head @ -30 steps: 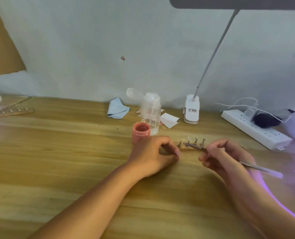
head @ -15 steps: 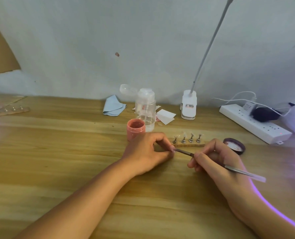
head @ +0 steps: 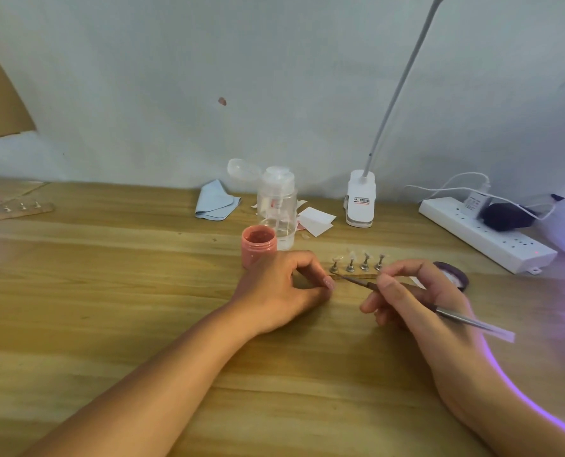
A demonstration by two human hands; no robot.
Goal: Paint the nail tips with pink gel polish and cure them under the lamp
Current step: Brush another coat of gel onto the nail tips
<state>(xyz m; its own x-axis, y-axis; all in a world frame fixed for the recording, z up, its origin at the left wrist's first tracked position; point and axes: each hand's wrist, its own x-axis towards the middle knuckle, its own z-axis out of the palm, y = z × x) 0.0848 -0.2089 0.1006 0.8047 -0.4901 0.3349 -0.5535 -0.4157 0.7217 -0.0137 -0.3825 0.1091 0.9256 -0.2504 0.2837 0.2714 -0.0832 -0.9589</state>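
Brush (head: 353, 281) edges up to the leftmost nail tip (head: 337, 259). The right hand (head: 416, 291) pinches it; whether the left hand (head: 281, 288)'s curled fingers (head: 310, 263) hold anything is unclear. Light strokes advised.

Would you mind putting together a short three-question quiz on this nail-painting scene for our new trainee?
1. True or false: the pink gel jar has its lid on.
2. What holds the brush? A) a clamp B) the right hand C) nothing, it lies flat
3. Fill in: ____ metal stands show on the nail tip holder near the brush tip.

Key: 1 false, its mouth is open; 2 B; 3 four.
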